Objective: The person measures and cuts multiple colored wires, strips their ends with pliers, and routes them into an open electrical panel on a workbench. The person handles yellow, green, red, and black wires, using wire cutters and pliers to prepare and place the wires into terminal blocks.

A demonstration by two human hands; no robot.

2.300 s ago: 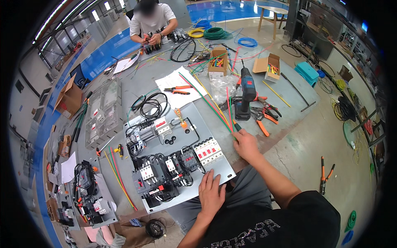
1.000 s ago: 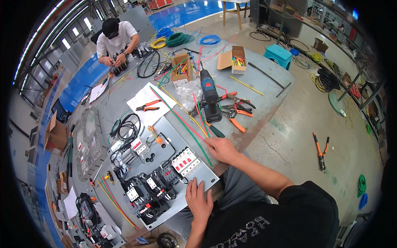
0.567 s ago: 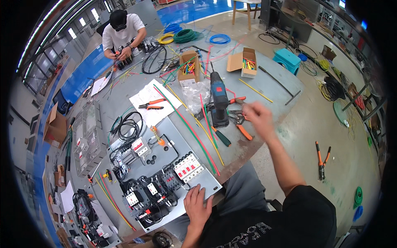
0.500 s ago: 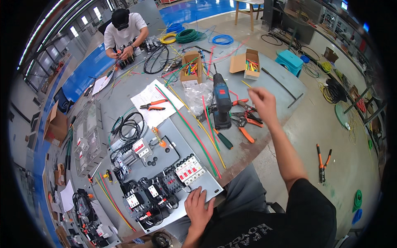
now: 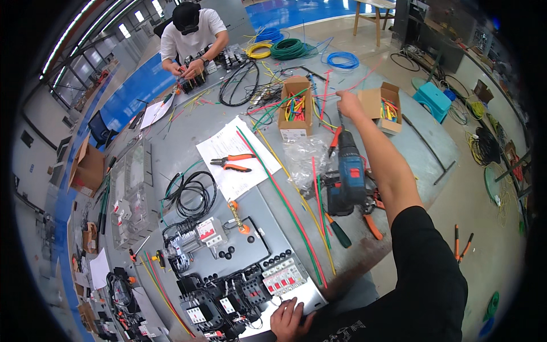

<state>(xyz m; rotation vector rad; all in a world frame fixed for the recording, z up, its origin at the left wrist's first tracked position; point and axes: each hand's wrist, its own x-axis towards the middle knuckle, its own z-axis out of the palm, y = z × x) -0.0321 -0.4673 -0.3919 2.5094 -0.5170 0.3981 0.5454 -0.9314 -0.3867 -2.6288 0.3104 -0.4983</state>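
My left hand [image 5: 289, 320] lies flat on the near edge of a grey metal mounting plate [image 5: 257, 200], fingers loosely spread, holding nothing. Beside it on the plate are a row of white circuit breakers with red switches [image 5: 285, 280] and black contactors [image 5: 253, 289]. My right arm stretches across the table. My right hand [image 5: 350, 106] is between two cardboard boxes, beyond the cordless drill [image 5: 351, 171], close to thin red wire [image 5: 364, 77]. Its fingers are curled together; what they hold, if anything, is too small to make out.
Coloured tubing fills an open box [image 5: 296, 128]; a second box [image 5: 390, 125] stands farther right. Orange-handled pliers [image 5: 233, 162] lie on paper. A screwdriver [image 5: 340, 232], cutters [image 5: 373, 227] and a T-shaped bar [image 5: 424, 142] are nearby. Another person [image 5: 194, 40] works at the far left.
My right hand has moved forward from above the table's right side to between the boxes. The view has shifted, and my left hand stays on the plate's edge.
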